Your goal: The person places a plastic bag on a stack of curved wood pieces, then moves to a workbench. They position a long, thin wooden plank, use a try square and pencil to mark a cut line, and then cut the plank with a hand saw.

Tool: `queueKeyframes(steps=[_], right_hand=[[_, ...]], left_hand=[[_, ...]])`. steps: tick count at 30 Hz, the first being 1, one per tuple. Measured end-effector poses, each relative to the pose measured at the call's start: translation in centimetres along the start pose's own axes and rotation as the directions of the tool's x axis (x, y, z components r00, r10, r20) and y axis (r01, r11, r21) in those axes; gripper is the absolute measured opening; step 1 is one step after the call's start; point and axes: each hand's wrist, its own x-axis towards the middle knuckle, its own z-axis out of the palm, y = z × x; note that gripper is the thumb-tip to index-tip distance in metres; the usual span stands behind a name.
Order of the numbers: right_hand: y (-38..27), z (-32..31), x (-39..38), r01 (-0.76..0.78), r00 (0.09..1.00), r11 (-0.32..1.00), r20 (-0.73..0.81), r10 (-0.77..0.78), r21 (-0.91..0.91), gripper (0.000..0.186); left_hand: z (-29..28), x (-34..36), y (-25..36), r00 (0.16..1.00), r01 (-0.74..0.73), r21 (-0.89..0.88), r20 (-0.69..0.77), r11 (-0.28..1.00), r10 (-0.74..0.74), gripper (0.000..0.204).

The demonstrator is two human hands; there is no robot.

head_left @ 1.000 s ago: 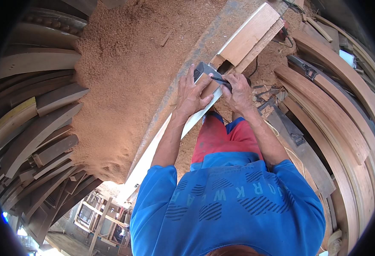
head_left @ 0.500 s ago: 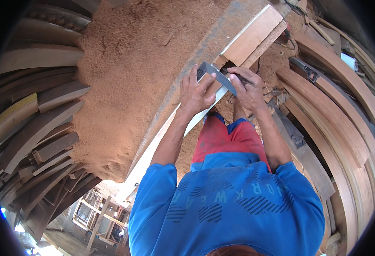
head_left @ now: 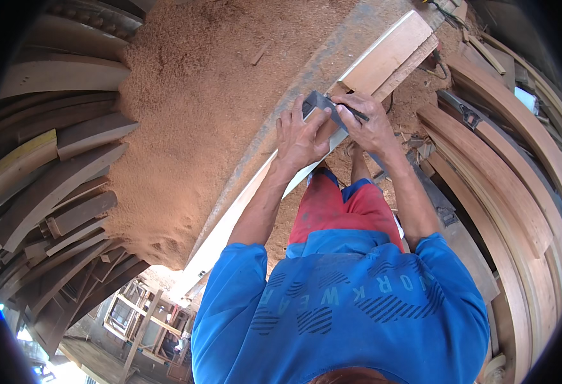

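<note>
In my right grip [head_left: 370, 125] I pinch a slim dark pencil-like tool [head_left: 358, 114]; just left, my left grip [head_left: 302, 137] clasps a grey piece [head_left: 320, 102] against the pale beam [head_left: 220, 242]; farther ahead of both lies a thick wooden block [head_left: 390, 54].

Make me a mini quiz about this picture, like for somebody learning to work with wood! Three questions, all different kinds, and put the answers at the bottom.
1. True or false: The left hand is touching the grey piece.

2. Pick one. What is the right hand holding?
A) a hammer
B) a thin dark stick
C) a paintbrush

3. Fill in the blank: The shirt is mostly the colour ____.

Key: 1. True. 2. B. 3. Blue.
</note>
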Motion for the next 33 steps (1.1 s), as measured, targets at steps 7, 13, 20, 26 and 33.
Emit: queueKeyframes(steps=[7, 13, 20, 26, 33], right_hand=[[-1.1, -2.2, -0.4, 0.011, 0.992, 0.981, 0.124, 0.014, -0.194, 0.025], [-0.4, -0.6, 0.9, 0.008, 1.0, 1.0, -0.008, -0.008, -0.026, 0.028], [-0.8, -2.0, 0.3, -0.033, 0.987, 0.989, 0.15, 0.055, -0.142, 0.03], [-1.7, -2.1, 0.6, -0.006, 0.995, 0.994, 0.094, 0.016, -0.106, 0.028], [-0.4, -1.2, 1.2, 0.068, 0.993, 0.995, 0.103, -0.06, -0.075, 0.025]], left_hand=[[0.2, -0.3, -0.2, 1.0, -0.001, 0.012, 0.0, 1.0, 0.001, 0.072], [-0.5, 0.0, 0.3, 1.0, 0.01, 0.01, 0.03, 1.0, -0.01, 0.072], [-0.2, -0.1, 0.0, 1.0, -0.024, 0.012, 0.003, 1.0, 0.024, 0.071], [-0.4, -0.2, 0.1, 1.0, -0.016, 0.001, 0.01, 1.0, 0.016, 0.07], [-0.5, 0.0, 0.3, 1.0, -0.005, 0.03, 0.021, 1.0, 0.005, 0.072]])
